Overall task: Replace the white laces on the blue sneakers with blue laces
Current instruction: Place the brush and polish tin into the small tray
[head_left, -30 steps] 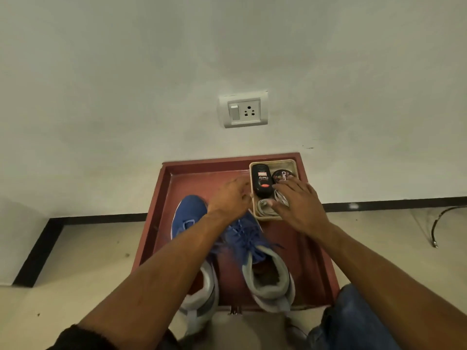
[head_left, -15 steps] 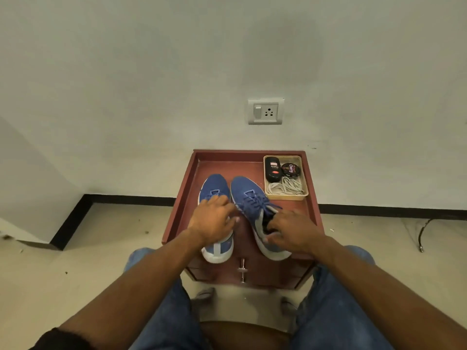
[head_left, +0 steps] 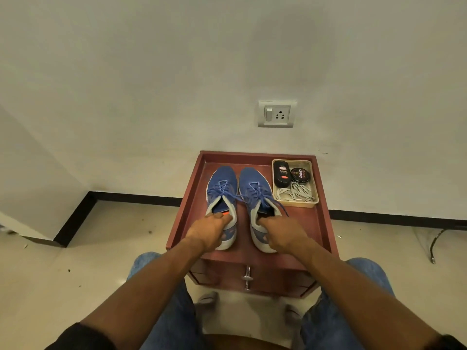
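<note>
Gripping heel collars, left hand point(head_left: 211, 232) and right hand point(head_left: 285, 233) clamp blue sneakers point(head_left: 255, 195) near table's front edge point(head_left: 252, 257)

sneakers point(head_left: 237, 195) — blue knit cloth, matt | bench point(head_left: 321, 223) — red-brown wood, smooth satin | tray point(head_left: 313, 198) at frame centre-right — beige plastic | white laces point(head_left: 294, 194) — woven cloth | drawer pull point(head_left: 247, 277) — shiny metal | floor point(head_left: 75, 261) — glossy tile

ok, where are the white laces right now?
Head view: the white laces lie coiled in the beige tray at the table's far right corner, in front of the polish containers, right of the sneakers.
</note>
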